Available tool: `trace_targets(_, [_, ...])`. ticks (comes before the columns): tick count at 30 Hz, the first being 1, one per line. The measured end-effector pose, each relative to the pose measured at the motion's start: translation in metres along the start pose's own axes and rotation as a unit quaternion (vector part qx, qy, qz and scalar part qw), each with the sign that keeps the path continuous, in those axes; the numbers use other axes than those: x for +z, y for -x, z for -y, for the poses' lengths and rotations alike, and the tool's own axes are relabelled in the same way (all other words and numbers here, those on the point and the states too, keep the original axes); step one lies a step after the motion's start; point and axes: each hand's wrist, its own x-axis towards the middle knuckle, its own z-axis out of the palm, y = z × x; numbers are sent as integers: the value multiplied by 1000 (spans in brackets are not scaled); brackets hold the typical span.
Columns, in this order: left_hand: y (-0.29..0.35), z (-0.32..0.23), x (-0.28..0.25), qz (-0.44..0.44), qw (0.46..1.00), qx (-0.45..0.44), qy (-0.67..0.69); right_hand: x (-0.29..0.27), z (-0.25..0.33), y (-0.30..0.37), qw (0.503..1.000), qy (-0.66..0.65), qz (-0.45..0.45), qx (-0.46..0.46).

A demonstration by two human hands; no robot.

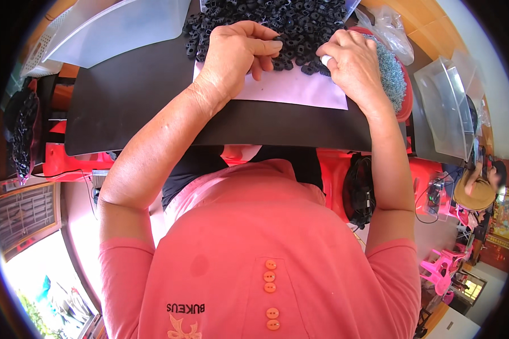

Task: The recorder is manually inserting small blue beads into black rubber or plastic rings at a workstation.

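A heap of small black plastic parts [300,25] lies at the table's far side, its near edge spilling onto a white sheet [294,90]. My left hand [237,53] is at the heap's near left, thumb and forefinger pinched together. Dark parts lie right behind these fingertips, so what they hold is unclear. At the heap's right edge my right hand [353,62] is closed, fingers curled down and tips mostly hidden. Something white, perhaps a wrap, shows at one of its fingertips. Beside it stands a red basin [407,93] filled with small grey-blue pieces [391,73].
A translucent plastic bin [119,37] stands at the dark table's [124,107] far left. Clear plastic bags [393,31] lie behind the basin. More clear containers [444,101] stand to the right. Red stools [336,175] are under the table's near edge.
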Motion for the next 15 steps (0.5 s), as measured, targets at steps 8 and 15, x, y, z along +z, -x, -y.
trace_targets(8, [-1, -1, -2, -43, 999, 4, 22, 17, 3, -16, 995, -62, -72, 18])
trace_targets(15, [-3, -8, -11, -103, 994, 31, 14, 17, 11, -40, 996, -49, -73, -26])
